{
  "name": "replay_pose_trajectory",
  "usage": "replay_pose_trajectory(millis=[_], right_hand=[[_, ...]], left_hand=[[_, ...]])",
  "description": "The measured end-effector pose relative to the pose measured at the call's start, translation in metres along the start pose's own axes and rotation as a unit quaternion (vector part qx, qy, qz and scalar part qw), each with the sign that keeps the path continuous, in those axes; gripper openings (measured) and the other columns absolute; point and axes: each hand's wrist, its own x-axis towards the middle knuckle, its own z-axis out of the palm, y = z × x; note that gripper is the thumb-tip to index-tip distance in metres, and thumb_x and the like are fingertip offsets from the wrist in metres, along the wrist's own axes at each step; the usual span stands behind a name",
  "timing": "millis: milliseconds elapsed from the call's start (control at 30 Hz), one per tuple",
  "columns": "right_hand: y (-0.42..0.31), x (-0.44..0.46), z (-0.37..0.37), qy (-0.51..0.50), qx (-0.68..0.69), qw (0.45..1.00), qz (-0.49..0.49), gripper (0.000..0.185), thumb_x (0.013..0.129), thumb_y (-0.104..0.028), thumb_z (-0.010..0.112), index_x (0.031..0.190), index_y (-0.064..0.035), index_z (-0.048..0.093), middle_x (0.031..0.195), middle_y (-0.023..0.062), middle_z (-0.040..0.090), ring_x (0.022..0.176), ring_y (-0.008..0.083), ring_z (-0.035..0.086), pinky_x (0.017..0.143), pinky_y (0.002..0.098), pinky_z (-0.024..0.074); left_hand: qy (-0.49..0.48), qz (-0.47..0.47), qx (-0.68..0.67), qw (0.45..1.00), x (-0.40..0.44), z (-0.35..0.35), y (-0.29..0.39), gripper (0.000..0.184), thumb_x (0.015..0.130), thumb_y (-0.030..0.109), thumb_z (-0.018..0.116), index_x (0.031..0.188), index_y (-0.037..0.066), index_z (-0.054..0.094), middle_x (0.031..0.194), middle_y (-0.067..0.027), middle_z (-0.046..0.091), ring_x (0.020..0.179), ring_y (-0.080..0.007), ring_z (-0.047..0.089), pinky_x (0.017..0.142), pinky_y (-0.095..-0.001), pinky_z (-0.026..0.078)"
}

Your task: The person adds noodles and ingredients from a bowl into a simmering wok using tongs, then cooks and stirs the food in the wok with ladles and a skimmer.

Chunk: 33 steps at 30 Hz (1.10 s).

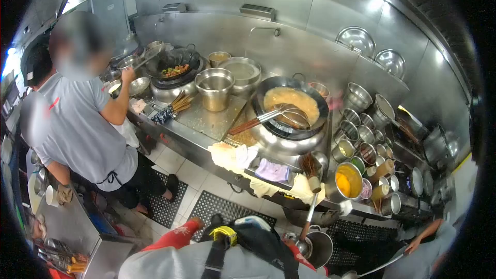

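Though my left red sleeve [173, 238] and right red sleeve [304, 258] both show at the near edge, neither hand reads clearly, so I cannot tell if my left hand or right hand has its fingers wide, narrow or around anything. Near the right sleeve: a pot [323, 248], with a ladle [305, 248] at its left side; contact with my fingers can't be made out. Big wok [260, 104] sits on the range ahead of me, well apart from both sleeves, brownish liquid [289, 96] inside. Wire strainer [295, 118] lies over the wok's near part, wooden handles [245, 126] sticking out left past the rim. Steel pot [214, 96] stands left of the wok on the metal counter [194, 124]. On the near ledge: pale cloth [223, 156] at left, purple cloth [273, 170] right of it, then a bristle brush [309, 168], bristles toward the far side. Further right, a pot of orange liquid [348, 182], with many small containers [368, 152] grouped right and far of it. At left, a person in a grey shirt [85, 124] grips a long handle [142, 64] reaching toward another wok [192, 57] holding chopped food [175, 71]. Near right corner, another person's arm [429, 233] extends to a long metal handle [381, 265]; its far end is hard to read.
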Motion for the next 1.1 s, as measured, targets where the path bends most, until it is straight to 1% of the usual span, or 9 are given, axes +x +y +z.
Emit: replay_pose_trajectory(millis=[67, 167, 300, 333, 567, 733, 867, 1000, 1100], right_hand=[[0.000, 0.002, -0.001, 0.001, 0.005, 1.000, 0.001, 0.042, 0.083, -0.047, 0.049, 0.094, -0.0116, 0.070, 0.092, 0.0165, 0.067, 0.090, 0.0347, 0.063, 0.080, 0.0449, 0.0493], [0.002, 0.006, -0.003, 0.003, 0.006, 1.000, 0.007, 0.041, 0.083, -0.046, 0.050, 0.094, -0.0117, 0.070, 0.092, 0.0162, 0.067, 0.090, 0.0345, 0.063, 0.079, 0.0446, 0.0494], [0.005, 0.004, -0.004, 0.000, 0.014, 1.000, 0.024, 0.040, 0.083, -0.045, 0.051, 0.093, -0.0117, 0.070, 0.091, 0.0159, 0.067, 0.089, 0.0342, 0.063, 0.078, 0.0443, 0.0497], [0.006, 0.004, -0.006, 0.000, 0.015, 1.000, 0.027, 0.040, 0.083, -0.045, 0.051, 0.093, -0.0117, 0.070, 0.091, 0.0158, 0.067, 0.089, 0.0341, 0.063, 0.078, 0.0442, 0.0497], [0.011, -0.002, -0.004, 0.005, 0.016, 0.999, 0.034, 0.037, 0.082, -0.044, 0.053, 0.092, -0.0118, 0.070, 0.090, 0.0152, 0.068, 0.087, 0.0336, 0.064, 0.077, 0.0436, 0.0501], [0.016, -0.007, 0.008, 0.013, 0.004, 1.000, 0.015, 0.036, 0.082, -0.043, 0.054, 0.092, -0.0119, 0.070, 0.090, 0.0148, 0.068, 0.086, 0.0332, 0.064, 0.076, 0.0432, 0.0504], [0.012, -0.015, 0.015, 0.020, 0.008, 1.000, 0.008, 0.035, 0.082, -0.042, 0.055, 0.092, -0.0119, 0.070, 0.090, 0.0144, 0.068, 0.085, 0.0329, 0.064, 0.075, 0.0429, 0.0506], [0.004, -0.028, 0.016, 0.023, 0.027, 0.999, 0.017, 0.033, 0.082, -0.041, 0.056, 0.091, -0.0120, 0.070, 0.089, 0.0141, 0.068, 0.084, 0.0325, 0.064, 0.074, 0.0425, 0.0508], [0.006, -0.033, 0.019, 0.020, 0.031, 0.999, 0.023, 0.032, 0.082, -0.040, 0.057, 0.091, -0.0120, 0.070, 0.089, 0.0139, 0.068, 0.084, 0.0323, 0.065, 0.074, 0.0423, 0.0510]], left_hand=[[0.003, -0.048, -0.118, 0.992, -0.030, -0.016, 0.012, 0.041, 0.085, 0.030, 0.046, 0.101, 0.000, 0.068, 0.102, -0.0212, 0.066, 0.098, -0.0316, 0.065, 0.085, -0.0412, 0.052], [0.117, 0.023, -0.049, 0.992, -0.013, -0.002, 0.004, 0.040, 0.084, 0.032, 0.050, 0.101, 0.000, 0.068, 0.102, -0.0214, 0.066, 0.097, -0.0312, 0.065, 0.084, -0.0428, 0.052], [0.139, -0.028, -0.063, 0.988, 0.013, 0.015, -0.002, 0.043, 0.079, 0.040, 0.059, 0.105, 0.006, 0.068, 0.112, -0.0177, 0.064, 0.108, -0.0318, 0.060, 0.091, -0.0439, 0.048], [0.087, -0.106, -0.169, 0.976, 0.010, 0.010, 0.003, 0.043, 0.079, 0.042, 0.059, 0.103, 0.007, 0.069, 0.108, -0.0176, 0.065, 0.103, -0.0335, 0.062, 0.090, -0.0425, 0.049], [0.162, -0.013, -0.027, 0.986, 0.006, 0.006, 0.013, 0.044, 0.080, 0.045, 0.057, 0.092, 0.005, 0.071, 0.103, -0.0173, 0.067, 0.099, -0.0313, 0.064, 0.085, -0.0403, 0.050], [0.007, 0.011, -0.068, 0.998, -0.025, -0.015, 0.021, 0.038, 0.080, 0.037, 0.057, 0.090, 0.003, 0.071, 0.102, -0.0177, 0.067, 0.098, -0.0323, 0.064, 0.085, -0.0420, 0.051], [0.129, 0.037, -0.005, 0.991, 0.003, 0.005, 0.007, 0.039, 0.078, 0.033, 0.057, 0.094, 0.000, 0.069, 0.100, -0.0192, 0.067, 0.096, -0.0333, 0.065, 0.083, -0.0414, 0.051], [0.104, 0.011, -0.137, 0.985, 0.013, 0.011, 0.001, 0.041, 0.076, 0.032, 0.056, 0.098, -0.001, 0.068, 0.110, -0.0238, 0.063, 0.104, -0.0349, 0.062, 0.087, -0.0416, 0.051], [0.160, 0.020, -0.077, 0.984, 0.020, 0.021, -0.002, 0.041, 0.076, 0.031, 0.057, 0.100, 0.000, 0.067, 0.111, -0.0234, 0.062, 0.105, -0.0340, 0.061, 0.088, -0.0412, 0.050]])
